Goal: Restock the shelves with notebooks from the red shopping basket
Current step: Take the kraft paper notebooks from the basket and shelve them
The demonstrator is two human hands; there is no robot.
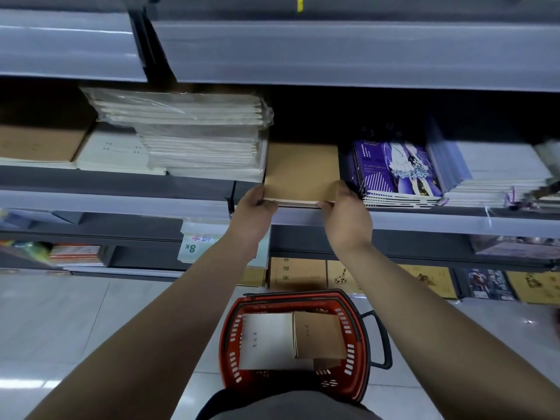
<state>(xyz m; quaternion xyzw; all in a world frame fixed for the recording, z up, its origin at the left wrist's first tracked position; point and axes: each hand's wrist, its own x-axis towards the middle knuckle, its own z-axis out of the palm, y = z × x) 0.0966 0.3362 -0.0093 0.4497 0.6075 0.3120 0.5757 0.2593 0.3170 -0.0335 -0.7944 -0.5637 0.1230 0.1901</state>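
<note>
Left hand (256, 207) and right hand (345, 212) both grip the near edge of a small stack of flat brown kraft-cover notebooks (301, 172), fingers curled round the front corners, one hand per corner. Stack lies flat on the grey metal shelf (121, 197), its near edge jutting slightly over the shelf lip. It sits in a gap: tall pile of plastic-wrapped white notebooks (200, 140) just beside it on the left, pile of purple spiral-bound notebooks with a cartoon figure on the cover (397, 171) just beside it on the right. Directly below the arms, on the pale tiled floor (75, 328), stands the red plastic shopping basket with black handles (230, 338). Inside it: a white-cover notebook (266, 338) at left, more brown-cover notebooks (318, 336) at right, partly overlapping it.
</note>
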